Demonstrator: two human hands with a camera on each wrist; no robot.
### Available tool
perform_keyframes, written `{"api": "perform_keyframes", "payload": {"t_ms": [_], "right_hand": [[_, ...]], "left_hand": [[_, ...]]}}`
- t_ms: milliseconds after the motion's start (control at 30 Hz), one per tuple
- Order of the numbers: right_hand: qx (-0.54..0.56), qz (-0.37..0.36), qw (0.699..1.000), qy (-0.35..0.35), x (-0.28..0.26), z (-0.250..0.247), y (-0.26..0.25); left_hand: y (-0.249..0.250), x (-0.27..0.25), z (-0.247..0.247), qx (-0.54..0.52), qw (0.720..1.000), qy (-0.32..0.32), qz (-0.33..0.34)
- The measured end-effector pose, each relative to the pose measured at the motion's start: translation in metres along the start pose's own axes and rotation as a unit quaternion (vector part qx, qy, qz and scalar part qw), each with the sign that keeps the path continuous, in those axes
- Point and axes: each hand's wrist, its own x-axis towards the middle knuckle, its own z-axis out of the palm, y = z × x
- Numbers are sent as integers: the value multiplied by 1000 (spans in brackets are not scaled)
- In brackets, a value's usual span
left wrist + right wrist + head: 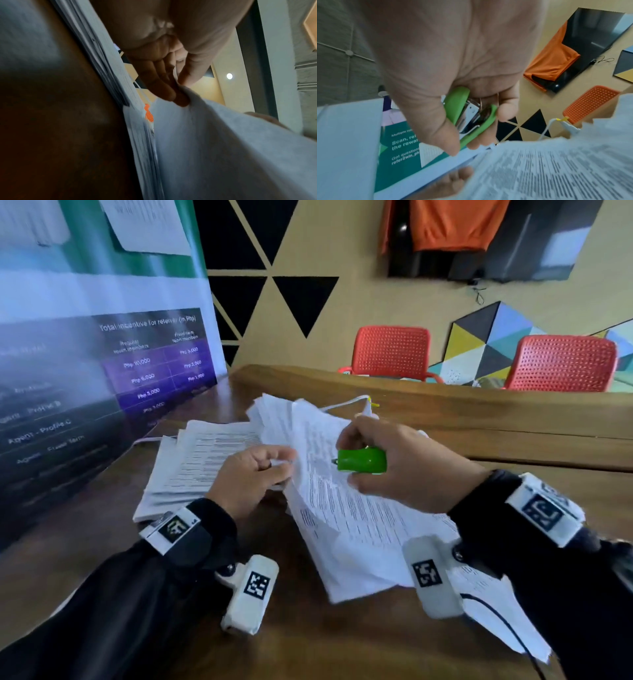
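A loose sheaf of printed white papers (pixel 346 508) lies raised and slanted over the wooden table (pixel 308 645). My left hand (pixel 253 477) pinches the sheaf's left edge between thumb and fingertips (pixel 178 97). My right hand (pixel 400 463) grips a small green stapler (pixel 361 461) above the top sheet, thumb on one side and fingers (pixel 506 112) on the other; its metal mouth (pixel 471 117) points toward the papers (pixel 547 170). A flatter stack of printed papers (pixel 191 467) rests on the table to the left, its edge (pixel 106 65) seen beside my left hand.
A printed banner (pixel 102 371) stands along the table's left side. A raised wooden ledge (pixel 445 405) runs behind the papers, with a white cable (pixel 346 402) on it. Two red perforated chairs (pixel 394 354) sit beyond. A dark screen with an orange cloth (pixel 452 224) hangs on the wall.
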Motion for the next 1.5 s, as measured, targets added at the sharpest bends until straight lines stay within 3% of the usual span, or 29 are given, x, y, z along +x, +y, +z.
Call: {"api": "perform_keyframes", "payload": {"t_ms": [200,367,433,800,1033,1233,1500], "right_hand": [[-17,-1,1000,-16,6,33,12],[-25,-8,1000,0,8,38,18],[-19,-7,1000,1,6,38,16],[-38,-39,998,26,6,40,11],[-32,-48,997,47,4,40,9],[-134,-89,985,58,3,42,1],[-84,-47,993,62,3,41,1]], "left_hand": [[-5,-11,15,-150,986,-62,-47],[-3,-22,20,-206,967,-43,-145],[0,-26,21,-206,965,-44,-155],[7,-32,24,-178,976,-22,-125],[13,-35,25,-187,972,-19,-140],[13,-37,26,-171,978,-6,-117],[13,-41,31,-134,988,32,-68]]}}
